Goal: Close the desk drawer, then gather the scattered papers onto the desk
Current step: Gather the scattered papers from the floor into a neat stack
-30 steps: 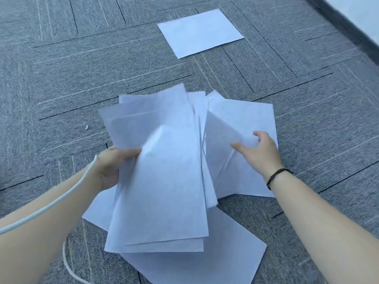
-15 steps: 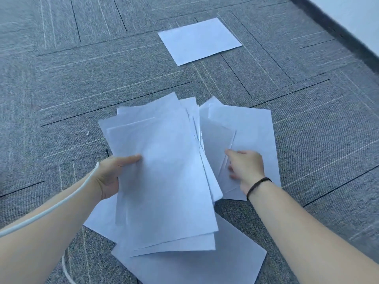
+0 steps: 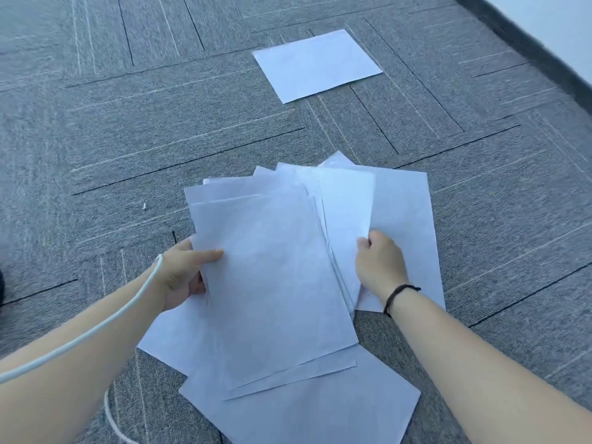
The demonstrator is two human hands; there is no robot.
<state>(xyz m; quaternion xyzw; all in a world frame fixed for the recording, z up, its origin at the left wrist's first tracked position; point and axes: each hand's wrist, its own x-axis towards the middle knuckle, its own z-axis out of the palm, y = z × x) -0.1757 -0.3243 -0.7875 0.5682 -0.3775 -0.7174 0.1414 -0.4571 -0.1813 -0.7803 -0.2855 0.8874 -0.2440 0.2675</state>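
My left hand [image 3: 182, 277] grips the left edge of a stack of several white papers [image 3: 275, 277], thumb on top. Pinched in my right hand [image 3: 381, 267] is the edge of another white sheet [image 3: 346, 213] that leans against the right side of the stack. Under it a sheet [image 3: 407, 225] lies flat on the grey carpet. More sheets [image 3: 320, 408] lie on the floor below the stack. One single sheet [image 3: 315, 65] lies apart, farther away on the carpet. Neither the desk nor its drawer is in view.
Grey carpet tiles [image 3: 160, 139] cover the floor. A dark skirting board [image 3: 528, 43] and a white wall run along the top right. A white cable [image 3: 96, 331] runs along my left forearm. A small white scrap [image 3: 144, 206] lies on the carpet.
My right hand has closed on a sheet at the right and lifted its edge against the stack. The stack in my left hand has shifted slightly right and lower.
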